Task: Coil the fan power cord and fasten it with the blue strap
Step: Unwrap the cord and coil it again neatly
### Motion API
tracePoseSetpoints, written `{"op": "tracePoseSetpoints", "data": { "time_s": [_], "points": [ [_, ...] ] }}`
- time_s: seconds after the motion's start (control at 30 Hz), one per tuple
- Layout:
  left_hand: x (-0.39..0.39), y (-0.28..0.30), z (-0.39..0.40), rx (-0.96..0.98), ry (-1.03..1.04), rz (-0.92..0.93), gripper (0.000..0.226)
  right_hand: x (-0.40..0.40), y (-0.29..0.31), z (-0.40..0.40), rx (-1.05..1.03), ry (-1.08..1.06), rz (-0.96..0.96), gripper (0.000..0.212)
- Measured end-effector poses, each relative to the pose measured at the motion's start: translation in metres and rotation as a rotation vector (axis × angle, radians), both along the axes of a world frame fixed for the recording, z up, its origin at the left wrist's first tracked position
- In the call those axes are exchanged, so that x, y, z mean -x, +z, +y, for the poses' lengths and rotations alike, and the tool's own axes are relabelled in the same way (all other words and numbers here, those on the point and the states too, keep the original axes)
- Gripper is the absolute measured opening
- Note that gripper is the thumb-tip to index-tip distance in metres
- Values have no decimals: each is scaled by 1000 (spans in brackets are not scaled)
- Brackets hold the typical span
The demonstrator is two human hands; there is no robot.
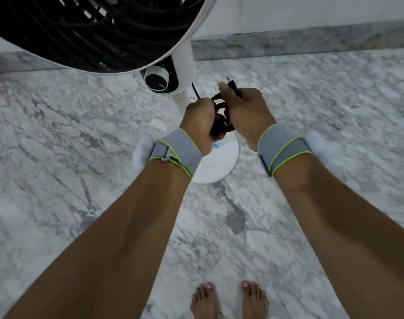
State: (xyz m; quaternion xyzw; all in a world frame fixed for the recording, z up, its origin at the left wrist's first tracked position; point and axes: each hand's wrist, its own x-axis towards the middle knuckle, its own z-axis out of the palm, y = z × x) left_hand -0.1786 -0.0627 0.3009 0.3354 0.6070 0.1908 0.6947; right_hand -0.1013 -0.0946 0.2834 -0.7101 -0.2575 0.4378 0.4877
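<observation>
Gripping the coiled cord (220, 116) in both hands (200, 120) (244, 111), I risk loops springing loose; blue strap (216, 145) dangles under my left fingers.

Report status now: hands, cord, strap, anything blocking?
Left hand grips cord coil. Right hand pinches plug end. Blue strap hangs below, unfastened. Nothing blocking.

Grey-veined white marble floor (81, 125), matching marble skirting (300, 42), plain white wall (311, 10), soft even light
</observation>
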Motion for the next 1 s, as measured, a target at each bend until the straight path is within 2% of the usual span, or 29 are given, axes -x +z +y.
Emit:
{"op": "tracePoseSetpoints", "data": {
  "time_s": [0.17, 0.3, 0.37, 0.5, 0.63, 0.73, 0.8, 0.87, 1.0],
  "points": [
    [-3, -7, -1, 21, 126, -131, 21, -3, 2, 2, 8, -28, 28, 37],
    [-9, -16, -6, -2, 385, -183, 23, 15, -2, -5, -17, -298, 266, 23],
    [-10, -20, -13, -28, 420, -201, 30, 23, -7, -7, -2, -360, 224, 23],
    [-4, -17, -20, -9, 337, -319, 26, 13, -5, -6, -25, -245, 108, 35],
    [10, -8, -2, 152, 137, -316, 21, 0, -1, -6, -113, -68, -23, 29],
    [15, -4, 13, 270, 96, -276, 37, -3, 3, -4, -131, 39, -29, 34],
    [9, -5, 17, 278, 82, -228, 47, -2, 5, -3, -112, 41, -19, 31],
    [1, -7, 14, 203, 110, -166, 42, 3, 5, -3, -79, -31, 65, 26],
    [-7, -19, 2, 52, 389, -139, 41, 17, 4, -7, -95, -282, 346, 15]
  ]
}}
